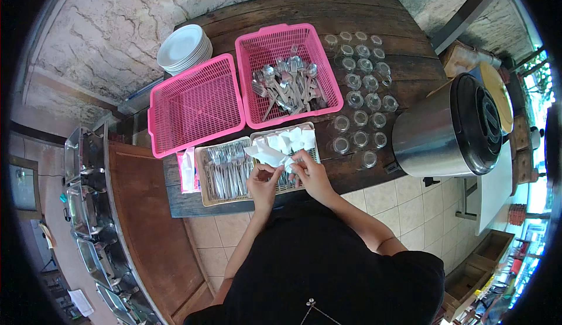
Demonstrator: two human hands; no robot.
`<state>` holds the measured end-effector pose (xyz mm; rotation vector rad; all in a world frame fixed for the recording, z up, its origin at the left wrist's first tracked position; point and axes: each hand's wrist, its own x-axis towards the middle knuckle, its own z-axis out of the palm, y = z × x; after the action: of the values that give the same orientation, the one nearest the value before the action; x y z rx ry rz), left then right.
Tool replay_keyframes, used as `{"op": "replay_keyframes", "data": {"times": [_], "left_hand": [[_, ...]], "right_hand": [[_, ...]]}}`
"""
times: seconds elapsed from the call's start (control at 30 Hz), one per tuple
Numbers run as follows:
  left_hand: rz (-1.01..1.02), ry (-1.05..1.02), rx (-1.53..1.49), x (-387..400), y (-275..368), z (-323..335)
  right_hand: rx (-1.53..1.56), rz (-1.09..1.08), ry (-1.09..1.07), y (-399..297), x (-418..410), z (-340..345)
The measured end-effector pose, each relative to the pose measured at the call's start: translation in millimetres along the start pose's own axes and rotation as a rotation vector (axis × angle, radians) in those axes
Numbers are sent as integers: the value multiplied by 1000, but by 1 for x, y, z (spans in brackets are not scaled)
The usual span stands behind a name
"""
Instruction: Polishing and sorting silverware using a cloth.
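My left hand (264, 183) and my right hand (311, 175) pinch a white paper napkin (268, 154) between them, its wide end pointing to the upper left. Whether cutlery lies inside the napkin cannot be seen. Beneath my hands is a beige plastic basket (312, 147) with several white napkin bundles (292, 139) at its far end and some metal cutlery nearer me, partly hidden by my hands. Beside it on the left, a second beige basket (199, 180) holds rows of forks and spoons (228, 173). A packet of white napkins (188, 171) lies at its left.
On the wooden table (369, 13) stand an unfilled pink basket (197, 103), a pink basket (292, 28) of loose cutlery (292, 81), stacked white plates (182, 48), rows of glass cups (360, 117) and a large steel urn (426, 127). Metal chafing dishes (90, 213) line a counter at left.
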<state>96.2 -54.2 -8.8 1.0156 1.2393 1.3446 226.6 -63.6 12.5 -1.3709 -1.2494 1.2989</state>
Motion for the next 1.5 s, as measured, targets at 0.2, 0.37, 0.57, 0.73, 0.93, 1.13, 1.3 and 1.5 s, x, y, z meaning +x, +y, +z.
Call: {"op": "replay_keyframes", "data": {"times": [0.2, 0.37, 0.57, 0.73, 0.93, 1.13, 1.3, 1.5], "left_hand": [[481, -89, 567, 2, 9, -4], [455, -151, 657, 4, 14, -8], [315, -251, 541, 11, 15, -13], [170, -374, 458, 20, 4, -25], [-18, -398, 289, 26, -18, -32], [-117, -324, 404, 55, -42, -35], [-133, -169, 324, 71, -67, -29], [-63, 32, 880, 67, -76, -10]], "right_hand": [[29, 23, -32, 3, 0, 1], [15, -11, -52, 10, -1, 1], [28, -96, -36, 28, 0, 2], [21, -126, -121, 38, 5, -3], [-162, -322, -89, 36, 17, -1], [69, -117, -92, 65, 37, 9], [254, 53, 82, 76, 59, 26], [228, 25, 211, 112, 76, 42]]}}
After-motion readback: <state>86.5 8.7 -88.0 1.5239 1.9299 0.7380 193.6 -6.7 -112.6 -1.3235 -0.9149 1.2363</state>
